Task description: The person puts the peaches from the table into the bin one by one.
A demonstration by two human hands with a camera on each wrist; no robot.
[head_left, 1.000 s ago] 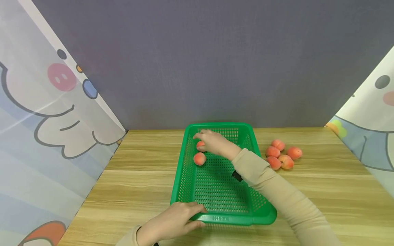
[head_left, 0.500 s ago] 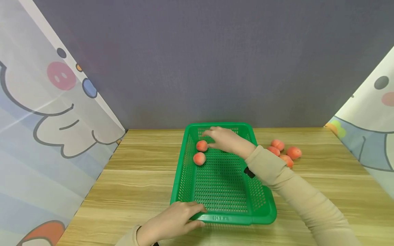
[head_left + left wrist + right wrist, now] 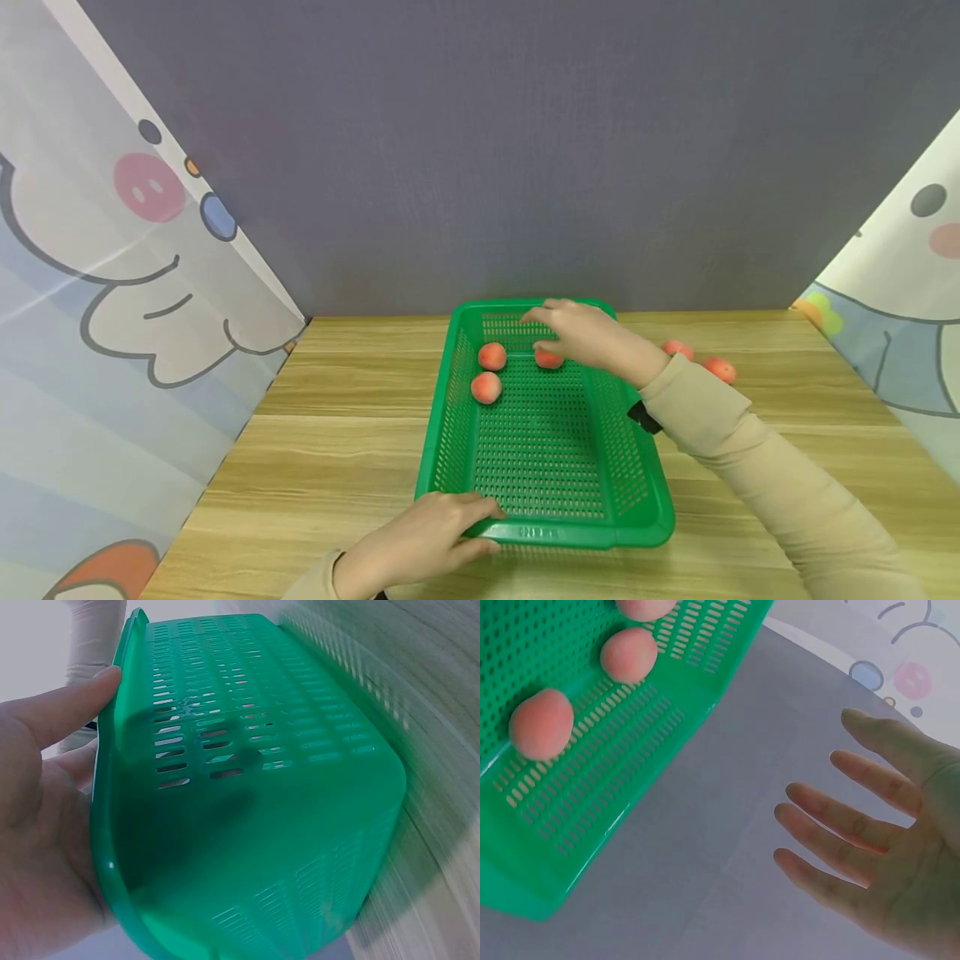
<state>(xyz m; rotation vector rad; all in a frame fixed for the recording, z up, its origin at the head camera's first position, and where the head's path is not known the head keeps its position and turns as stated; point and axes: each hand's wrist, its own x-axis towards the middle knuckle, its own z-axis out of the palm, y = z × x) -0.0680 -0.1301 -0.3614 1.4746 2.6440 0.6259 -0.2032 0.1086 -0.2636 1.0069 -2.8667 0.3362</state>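
A green perforated plastic basket (image 3: 540, 533) stands on the table with three peaches inside. Two peaches, the nearer one (image 3: 487, 387) and the farther one (image 3: 492, 357), sit along its left wall. A third peach (image 3: 549, 358) lies near the far wall, partly covered by my right hand (image 3: 588, 337). In the right wrist view, my right hand (image 3: 900, 832) has its fingers spread and holds nothing; the third peach (image 3: 541, 724) lies apart from it. My left hand (image 3: 427, 533) grips the near rim, thumb (image 3: 90, 694) on the rim in the left wrist view.
Right of the basket, more peaches (image 3: 720, 370) lie on the wooden table (image 3: 345, 417), partly hidden by the right sleeve (image 3: 720, 433). A grey panel (image 3: 480, 150) rises behind the table, and cartoon-printed sheets (image 3: 90, 350) flank it.
My right hand has moved right, away from the two left peaches, uncovering the farther one and then a third peach beneath it. The left hand has stayed on the rim.
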